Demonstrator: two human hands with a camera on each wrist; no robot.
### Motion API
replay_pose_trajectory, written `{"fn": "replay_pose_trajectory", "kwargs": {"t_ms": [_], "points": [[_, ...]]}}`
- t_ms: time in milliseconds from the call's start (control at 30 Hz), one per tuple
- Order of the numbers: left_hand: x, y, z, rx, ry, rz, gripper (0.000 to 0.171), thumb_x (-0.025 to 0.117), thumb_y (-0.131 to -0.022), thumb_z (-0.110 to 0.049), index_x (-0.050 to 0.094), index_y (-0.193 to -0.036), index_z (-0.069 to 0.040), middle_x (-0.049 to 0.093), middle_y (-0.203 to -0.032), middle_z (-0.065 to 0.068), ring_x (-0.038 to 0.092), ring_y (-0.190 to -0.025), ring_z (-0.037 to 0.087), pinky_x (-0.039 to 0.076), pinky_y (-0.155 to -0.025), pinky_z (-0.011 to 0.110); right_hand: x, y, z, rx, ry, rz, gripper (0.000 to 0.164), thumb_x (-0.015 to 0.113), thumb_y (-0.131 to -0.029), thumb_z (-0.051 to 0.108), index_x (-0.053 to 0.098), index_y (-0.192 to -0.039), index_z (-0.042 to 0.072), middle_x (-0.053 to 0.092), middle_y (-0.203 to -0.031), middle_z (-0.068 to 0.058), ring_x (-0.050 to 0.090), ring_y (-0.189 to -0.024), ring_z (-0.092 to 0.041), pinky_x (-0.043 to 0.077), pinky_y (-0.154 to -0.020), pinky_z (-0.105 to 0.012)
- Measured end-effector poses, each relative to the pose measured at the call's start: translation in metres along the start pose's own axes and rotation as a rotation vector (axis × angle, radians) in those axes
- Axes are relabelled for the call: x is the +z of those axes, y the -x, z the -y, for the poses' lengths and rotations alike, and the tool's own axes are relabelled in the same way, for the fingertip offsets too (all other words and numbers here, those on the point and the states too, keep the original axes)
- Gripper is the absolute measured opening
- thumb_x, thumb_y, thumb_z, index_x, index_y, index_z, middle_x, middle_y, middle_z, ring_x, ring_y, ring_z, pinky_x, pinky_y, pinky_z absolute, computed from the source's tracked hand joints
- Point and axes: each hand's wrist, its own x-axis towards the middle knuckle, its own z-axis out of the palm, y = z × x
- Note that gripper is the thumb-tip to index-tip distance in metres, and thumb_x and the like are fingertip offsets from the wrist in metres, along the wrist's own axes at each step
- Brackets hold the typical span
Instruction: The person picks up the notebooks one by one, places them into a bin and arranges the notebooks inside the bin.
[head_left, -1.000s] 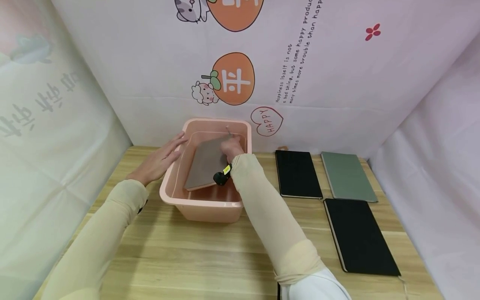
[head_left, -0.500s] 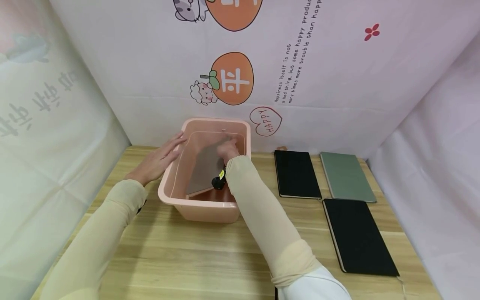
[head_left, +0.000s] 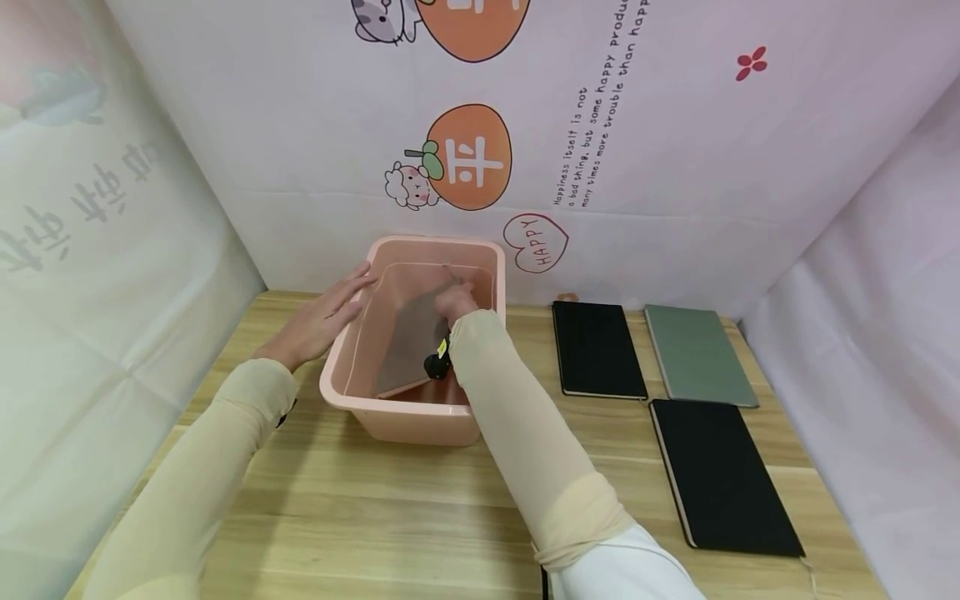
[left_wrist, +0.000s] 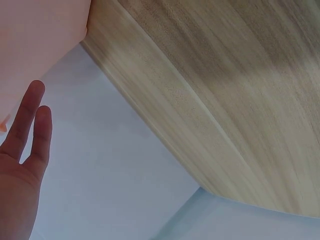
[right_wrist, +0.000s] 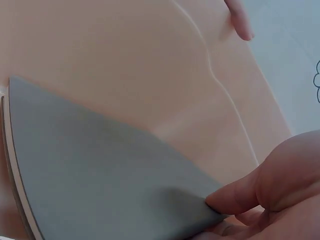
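Inside a pink plastic bin (head_left: 405, 407), my right hand (head_left: 455, 302) pinches a grey notebook (head_left: 411, 342) near its far corner. In the right wrist view, the thumb (right_wrist: 232, 197) lies on the notebook's grey cover (right_wrist: 105, 165) and the other fingers are under its edge. The notebook lies slanted, well below the rim, its near edge toward the bin's front wall. My left hand (head_left: 311, 327) rests with straight fingers against the bin's left rim. Two of its fingers (left_wrist: 42, 130) show in the left wrist view beside the bin's outer wall (left_wrist: 40, 35).
Right of the bin, a smaller black notebook (head_left: 598, 350) and a green notebook (head_left: 700, 354) lie side by side. A larger black notebook (head_left: 725, 475) lies in front of them. A printed white cloth (head_left: 637, 167) hangs behind the wooden table (head_left: 360, 517).
My right hand has lowered the grey notebook deeper into the bin, mostly in the first half second. The left hand has stayed at the rim.
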Motion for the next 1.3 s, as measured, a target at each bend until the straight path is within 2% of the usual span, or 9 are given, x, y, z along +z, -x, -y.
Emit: {"fn": "replay_pose_trajectory", "kwargs": {"t_ms": [100,267,433,667,900,1033,1133,1233,1300], "points": [[0.0,0.0,0.0,0.003,0.008,-0.011,0.051,0.031,-0.111,-0.044,0.028,-0.161,-0.034,0.008,-0.171,-0.021,0.013,-0.161,0.022,0.018,-0.126,0.062,0.01,-0.042,-0.011,-0.014,0.088,0.018,0.085,0.044,-0.099,0.009,-0.016,-0.159,-0.002,-0.002,-0.171,-0.015,0.054,-0.122,-0.029,0.053,-0.094,-0.031],[0.001,0.002,0.0,-0.001,0.021,-0.019,0.051,0.032,-0.111,-0.043,0.029,-0.161,-0.033,0.01,-0.172,-0.02,0.012,-0.161,0.022,0.018,-0.126,0.062,0.042,-0.18,-0.049,-0.042,0.386,0.078,0.091,0.045,-0.098,0.017,-0.021,-0.156,-0.006,-0.013,-0.169,-0.022,0.056,-0.098,-0.03,0.045,-0.063,-0.031],[0.002,0.001,0.002,-0.001,0.023,-0.018,0.051,0.032,-0.111,-0.043,0.029,-0.161,-0.034,0.009,-0.171,-0.021,0.012,-0.161,0.022,0.017,-0.126,0.062,0.061,-0.268,-0.074,-0.074,0.635,0.138,0.091,0.047,-0.097,0.023,-0.013,-0.157,-0.012,-0.01,-0.167,-0.032,0.052,-0.116,-0.036,0.052,-0.079,-0.036],[0.001,-0.002,0.001,-0.003,0.014,0.0,0.051,0.031,-0.111,-0.044,0.028,-0.161,-0.035,0.007,-0.171,-0.022,0.012,-0.161,0.022,0.018,-0.127,0.062,0.01,-0.061,-0.018,-0.076,0.552,0.145,0.079,0.039,-0.102,0.018,-0.008,-0.156,-0.016,-0.002,-0.168,-0.032,0.035,-0.145,-0.036,0.044,-0.113,-0.036],[0.002,-0.001,0.001,0.004,0.028,-0.013,0.051,0.032,-0.111,-0.044,0.029,-0.161,-0.033,0.009,-0.172,-0.02,0.012,-0.161,0.022,0.017,-0.127,0.061,0.053,-0.242,-0.07,-0.171,0.912,0.185,0.072,0.053,-0.099,0.022,0.025,-0.156,-0.012,0.029,-0.163,-0.029,0.044,-0.139,-0.038,0.033,-0.122,-0.046],[0.002,0.0,0.0,-0.003,0.025,-0.008,0.051,0.031,-0.111,-0.045,0.028,-0.161,-0.035,0.008,-0.171,-0.021,0.012,-0.161,0.022,0.017,-0.127,0.062,0.058,-0.264,-0.081,-0.187,0.854,0.211,0.068,0.057,-0.095,0.014,0.032,-0.151,-0.013,0.018,-0.163,-0.035,0.057,-0.114,-0.034,0.055,-0.081,-0.039],[0.001,-0.001,-0.001,-0.006,0.02,-0.004,0.051,0.031,-0.111,-0.044,0.027,-0.161,-0.036,0.008,-0.171,-0.022,0.012,-0.161,0.023,0.017,-0.126,0.062,0.06,-0.267,-0.084,-0.194,0.816,0.217,0.033,0.057,-0.093,0.013,0.062,-0.118,-0.008,0.035,-0.148,-0.03,0.051,-0.098,-0.03,0.046,-0.057,-0.034],[0.0,-0.001,-0.002,-0.009,0.015,-0.002,0.051,0.031,-0.111,-0.044,0.027,-0.161,-0.036,0.008,-0.171,-0.023,0.014,-0.161,0.023,0.018,-0.126,0.062,0.063,-0.27,-0.084,-0.187,0.812,0.194,0.024,0.055,-0.092,0.015,0.059,-0.068,0.009,0.054,-0.107,-0.013,0.046,-0.079,-0.025,0.038,-0.051,-0.034],[0.0,-0.001,-0.003,-0.014,0.015,0.0,0.051,0.031,-0.111,-0.044,0.028,-0.161,-0.036,0.008,-0.171,-0.024,0.014,-0.161,0.023,0.018,-0.126,0.062,0.062,-0.261,-0.081,-0.163,0.786,0.178,0.033,0.055,-0.095,0.02,0.052,-0.063,0.014,0.053,-0.09,-0.006,0.044,-0.074,-0.023,0.041,-0.059,-0.037]]}}
